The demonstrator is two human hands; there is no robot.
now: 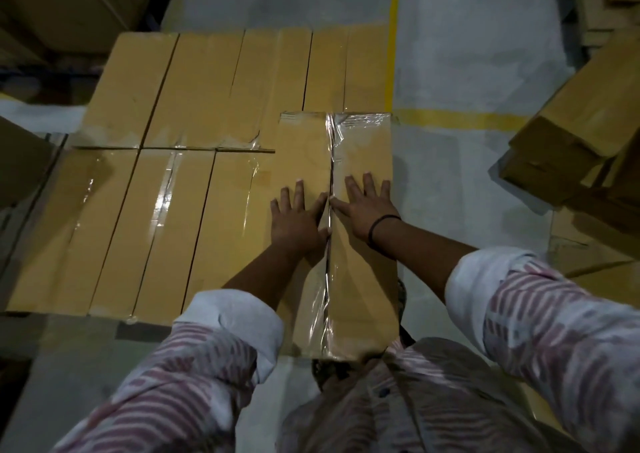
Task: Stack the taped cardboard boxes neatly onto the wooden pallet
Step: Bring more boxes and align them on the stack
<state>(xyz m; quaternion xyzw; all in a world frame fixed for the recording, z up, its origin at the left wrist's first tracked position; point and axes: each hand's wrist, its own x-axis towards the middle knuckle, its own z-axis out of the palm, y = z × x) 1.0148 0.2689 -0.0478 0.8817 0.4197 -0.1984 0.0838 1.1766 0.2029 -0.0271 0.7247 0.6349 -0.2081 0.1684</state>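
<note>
A long taped cardboard box (360, 147) lies on top of the stack, at its right front corner, with clear tape running down its middle seam. My left hand (298, 220) presses flat on the left half of its top, fingers straight. My right hand (363, 206) lies flat on the right half, thumb at the seam. Beneath and to the left, several long taped boxes (162, 217) lie side by side in a front row, with another row (207, 85) behind them. The wooden pallet is hidden under the boxes.
A loose pile of cardboard boxes (571, 141) sits on the floor at the right. Yellow floor tape (450, 118) runs past the stack's right side. Dark racking and large cartons (69, 2) stand at the back left. Grey floor lies beyond.
</note>
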